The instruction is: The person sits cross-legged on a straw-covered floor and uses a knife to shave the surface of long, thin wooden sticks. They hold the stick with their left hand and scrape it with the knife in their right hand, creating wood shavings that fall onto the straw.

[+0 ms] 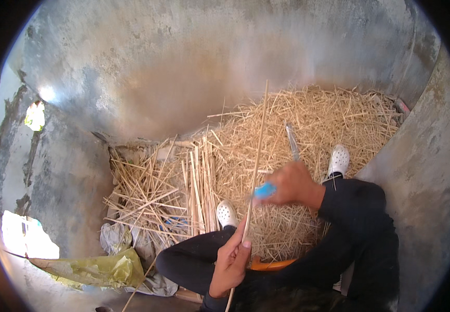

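The person sits on the floor in a corner of grey concrete walls (pixel 193 62), legs in dark trousers, with 2 white clogs, one (pixel 227 213) by the left knee and the other (pixel 338 160) further out on the straw.

The left hand (pixel 231 260) is closed in a pinch around the lower part of a long thin stick (pixel 256 161), thumb and fingers pressed on it, so that the stick rises steeply away from the body to a tip near the far wall. The right hand (pixel 290 184) is curled shut around a knife with a blue handle (pixel 264 190); its blade (pixel 292 141) looks to point up and away, close beside the stick, though blur hides whether steel touches wood.

Judging from this grip, the step in hand is shaving or splitting the stick. To do it well, the left hand should hold firm below the cut, out of the blade's line, and the strokes should run away from the body in shallow, even passes, turning the stick between them.

A deep litter of straw-coloured shavings (pixel 329 119) covers the floor ahead. Left of it lies a bundle of similar split sticks (pixel 200 182). An orange object (pixel 269 266) shows between the legs, and a crumpled yellow-green plastic bag (pixel 105 269) lies at lower left.
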Demonstrator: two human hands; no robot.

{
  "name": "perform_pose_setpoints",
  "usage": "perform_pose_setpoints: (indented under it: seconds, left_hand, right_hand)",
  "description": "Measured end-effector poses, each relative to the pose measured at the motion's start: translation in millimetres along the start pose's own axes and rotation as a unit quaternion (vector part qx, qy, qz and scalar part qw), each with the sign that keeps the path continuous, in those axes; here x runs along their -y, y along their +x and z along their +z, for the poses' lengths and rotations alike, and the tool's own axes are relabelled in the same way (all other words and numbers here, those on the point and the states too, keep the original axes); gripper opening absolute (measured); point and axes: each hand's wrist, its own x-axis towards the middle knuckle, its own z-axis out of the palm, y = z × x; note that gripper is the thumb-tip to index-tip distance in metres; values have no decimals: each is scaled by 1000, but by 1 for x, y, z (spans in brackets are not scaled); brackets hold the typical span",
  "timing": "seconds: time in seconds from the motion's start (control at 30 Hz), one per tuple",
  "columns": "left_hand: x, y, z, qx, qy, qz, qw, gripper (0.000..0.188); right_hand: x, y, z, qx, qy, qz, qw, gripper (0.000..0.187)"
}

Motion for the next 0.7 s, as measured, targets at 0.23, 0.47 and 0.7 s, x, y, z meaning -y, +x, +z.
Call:
perform_pose_setpoints:
  seconds: [0.23, 0.47, 0.7]
  left_hand:
    - [-6, -1, 1, -15, 35, 19, 999, 48]
    - [-13, -5, 6, -4, -13, -5, 1000, 49]
    - [-11, -20, 9, 31, 7, -31, 999, 48]
  right_hand:
    - [-7, 1, -2, -24, -33, 16, 999, 69]
    - [-16, 12, -6, -61, -42, -40, 996, 68]
    - [-80, 28, -8, -59, -72, 156, 983, 76]
